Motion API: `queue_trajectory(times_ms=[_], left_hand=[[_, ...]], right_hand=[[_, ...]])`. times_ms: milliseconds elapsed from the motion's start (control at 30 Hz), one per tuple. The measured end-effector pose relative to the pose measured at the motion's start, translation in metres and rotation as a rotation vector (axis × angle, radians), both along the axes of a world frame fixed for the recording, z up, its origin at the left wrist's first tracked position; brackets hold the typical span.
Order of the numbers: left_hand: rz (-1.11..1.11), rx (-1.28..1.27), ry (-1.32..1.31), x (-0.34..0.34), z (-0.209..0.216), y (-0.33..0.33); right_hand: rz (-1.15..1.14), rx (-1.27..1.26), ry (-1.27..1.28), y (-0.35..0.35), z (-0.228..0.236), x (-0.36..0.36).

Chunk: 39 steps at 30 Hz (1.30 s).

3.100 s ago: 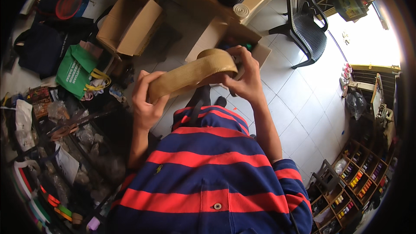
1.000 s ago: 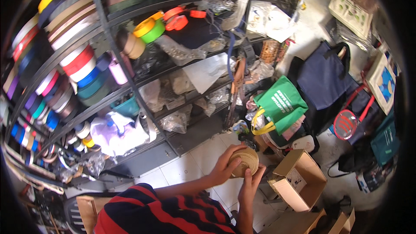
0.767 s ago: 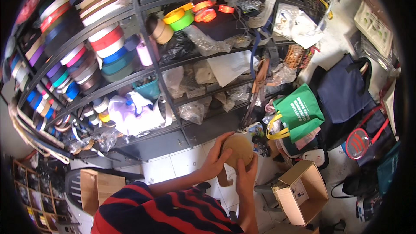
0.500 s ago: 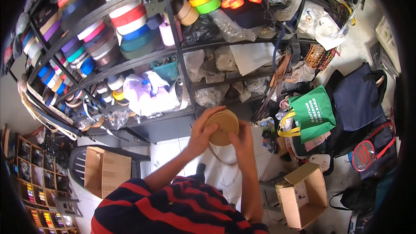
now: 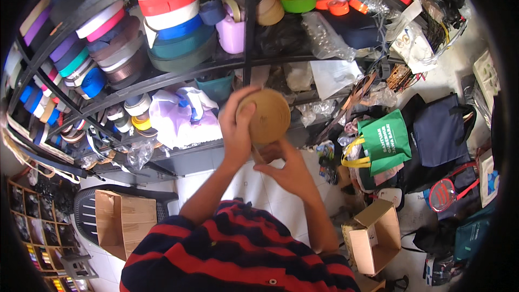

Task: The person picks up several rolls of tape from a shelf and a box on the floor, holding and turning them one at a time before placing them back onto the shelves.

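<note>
A round roll of tan webbing (image 5: pixel 263 116) is held up in front of the shelves, its flat coiled side facing me. My left hand (image 5: pixel 238 121) grips its left edge, the thumb lying across the face and the fingers behind. Below the roll, my right hand (image 5: pixel 284 167) has its fingers curled around the loose end of webbing (image 5: pixel 256 154) that hangs from the roll. Part of that end is hidden by the fingers.
Black shelving (image 5: pixel 248 38) ahead holds many coloured webbing rolls (image 5: pixel 170 16) and plastic bags. An open cardboard box (image 5: pixel 138 221) rests on a dark chair at left; another box (image 5: pixel 373 243) stands at right. A green bag (image 5: pixel 385 140) and a navy bag (image 5: pixel 440 130) lie at right.
The roll has risen toward the shelf in my left hand. My right hand has left the roll's right edge and moved down to its loose end. The view has shifted slightly.
</note>
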<state>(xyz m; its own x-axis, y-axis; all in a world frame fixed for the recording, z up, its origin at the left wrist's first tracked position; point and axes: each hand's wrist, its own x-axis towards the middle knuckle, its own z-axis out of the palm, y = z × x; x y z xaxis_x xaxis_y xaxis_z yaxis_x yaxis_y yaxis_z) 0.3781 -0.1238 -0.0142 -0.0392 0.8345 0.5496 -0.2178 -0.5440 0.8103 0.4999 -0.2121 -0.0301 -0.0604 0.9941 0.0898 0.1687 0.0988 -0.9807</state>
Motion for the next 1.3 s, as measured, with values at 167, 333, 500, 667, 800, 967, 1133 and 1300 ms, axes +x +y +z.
queue_trajectory(times_ms=[167,333,500,667,800,967,1133,1300], left_hand=[[-0.211,-0.077,0.087,-0.033,0.004,0.041],[-0.143,-0.168,0.063,-0.037,-0.009,0.046],[-0.134,-0.178,0.076,-0.021,-0.016,0.049],[-0.221,-0.134,-0.025,-0.005,0.002,0.061],[-0.320,-0.080,-0.051,0.005,0.027,0.077],[-0.457,0.015,-0.023,0.020,0.053,0.096],[-0.684,-0.121,-0.097,0.015,0.062,0.113],[-0.665,-0.154,0.005,-0.002,0.039,0.107]], right_hand=[[-0.364,0.637,-0.746,0.038,0.017,0.008],[-0.825,0.667,-0.261,0.069,0.008,-0.042],[-0.608,0.473,-0.140,0.080,-0.034,-0.031],[-0.364,0.510,-0.042,0.090,0.016,-0.011],[-0.392,0.654,-0.370,0.111,0.055,0.000],[-0.529,0.778,-0.522,0.142,0.084,0.017],[-0.559,0.806,-0.366,0.172,0.116,0.034],[-0.706,0.776,-0.487,0.231,0.157,0.052]])
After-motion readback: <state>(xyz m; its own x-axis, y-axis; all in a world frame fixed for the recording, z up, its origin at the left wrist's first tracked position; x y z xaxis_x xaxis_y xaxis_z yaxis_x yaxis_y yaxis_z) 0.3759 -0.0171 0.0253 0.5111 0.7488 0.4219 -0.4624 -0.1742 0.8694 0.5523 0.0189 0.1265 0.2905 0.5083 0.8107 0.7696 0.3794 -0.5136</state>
